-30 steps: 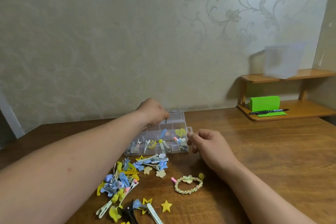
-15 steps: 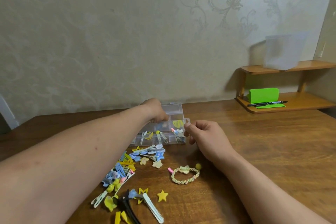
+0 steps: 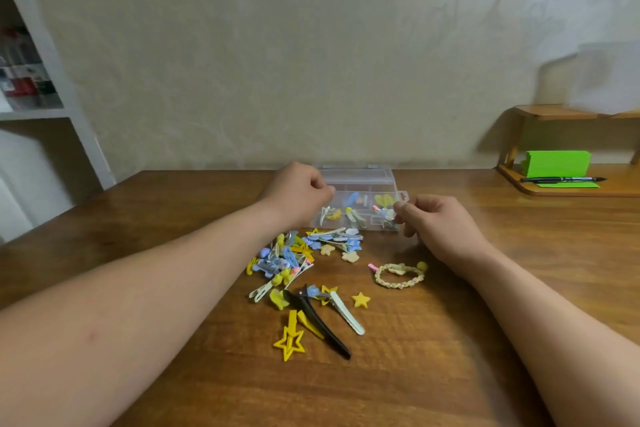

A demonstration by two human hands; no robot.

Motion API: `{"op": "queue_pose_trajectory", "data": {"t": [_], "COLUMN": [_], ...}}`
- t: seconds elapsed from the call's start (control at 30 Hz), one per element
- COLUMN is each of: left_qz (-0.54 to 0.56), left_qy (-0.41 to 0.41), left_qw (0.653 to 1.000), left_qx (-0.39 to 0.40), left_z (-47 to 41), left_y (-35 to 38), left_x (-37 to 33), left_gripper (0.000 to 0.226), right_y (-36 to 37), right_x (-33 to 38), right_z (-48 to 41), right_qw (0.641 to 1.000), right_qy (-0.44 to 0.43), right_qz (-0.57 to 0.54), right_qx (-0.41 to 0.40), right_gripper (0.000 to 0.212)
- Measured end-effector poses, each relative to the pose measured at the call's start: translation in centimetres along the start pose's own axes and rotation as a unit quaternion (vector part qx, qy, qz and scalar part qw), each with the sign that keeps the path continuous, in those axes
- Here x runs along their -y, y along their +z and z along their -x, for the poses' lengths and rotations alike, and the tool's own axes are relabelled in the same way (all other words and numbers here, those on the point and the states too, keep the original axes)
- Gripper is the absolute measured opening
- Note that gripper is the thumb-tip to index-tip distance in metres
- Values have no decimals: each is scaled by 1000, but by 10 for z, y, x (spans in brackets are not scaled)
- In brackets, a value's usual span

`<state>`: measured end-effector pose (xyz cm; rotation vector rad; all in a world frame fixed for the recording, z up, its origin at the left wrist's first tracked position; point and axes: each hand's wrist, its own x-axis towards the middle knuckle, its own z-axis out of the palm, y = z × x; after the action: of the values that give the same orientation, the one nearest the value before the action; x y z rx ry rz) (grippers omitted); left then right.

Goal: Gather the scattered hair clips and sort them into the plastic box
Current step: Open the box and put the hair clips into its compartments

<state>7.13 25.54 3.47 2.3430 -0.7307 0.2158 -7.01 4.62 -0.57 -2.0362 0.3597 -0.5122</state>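
Nearest to me, both forearms run up from the bottom corners over the table (image 3: pixel 433 357). Between them lie a yellow star clip (image 3: pixel 292 322), a black clip (image 3: pixel 319 322) just right of it, and a white clip (image 3: pixel 346 313) slanting close by the black one's far end; a small star (image 3: pixel 361 299) sits alone just right of those.

Further in, a bracelet (image 3: pixel 400 276) lies flat near the right wrist. Left of it the pile (image 3: pixel 287 258) of blue, yellow and white clips spreads loose, and its far edge comes just beside the box's front wall.

The box (image 3: pixel 356 180) stands open beyond the pile; it is clear plastic, with a few clips already in its nearer compartments; which clip lies in which I can't make out.

I see the left hand (image 3: pixel 298 194) at the box's left end, fingers curled tight with the tips at the rim; whether they hold a clip I cannot tell. The right hand (image 3: pixel 438 225) is at the box's right end, thumb and fingers curled narrow and touching the wall near the corner; whether they pinch the box or something small I cannot tell.

Far right, a wooden shelf (image 3: pixel 571 189) carries a green pad (image 3: pixel 557 163) and a pen (image 3: pixel 562 179). Far left stands a white bookcase (image 3: pixel 79 135); the wall (image 3: pixel 277 62) runs behind it all.
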Motion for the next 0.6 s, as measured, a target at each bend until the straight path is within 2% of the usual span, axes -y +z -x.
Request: {"op": "queue_pose_trajectory", "data": {"t": [0.23, 0.37, 0.5, 0.6], "left_qz": [67, 94, 104, 104], "left_qy": [15, 0, -8, -9], "left_qw": [997, 993, 989, 988], "left_qx": [-34, -73, -110, -114], "left_z": [54, 72, 73, 72], "left_y": [-2, 0, -15, -20], "left_x": [26, 44, 53, 57], "left_gripper": [33, 33, 30, 30], "right_y": [1, 4, 2, -1], "right_x": [2, 16, 47, 73], "right_z": [2, 8, 22, 37], "right_qw": [996, 986, 962, 909], "right_qy": [-49, -109, -155, -144], "right_qz": [73, 124, 200, 310], "right_qx": [-4, 1, 107, 236], "right_gripper": [34, 30, 5, 14]}}
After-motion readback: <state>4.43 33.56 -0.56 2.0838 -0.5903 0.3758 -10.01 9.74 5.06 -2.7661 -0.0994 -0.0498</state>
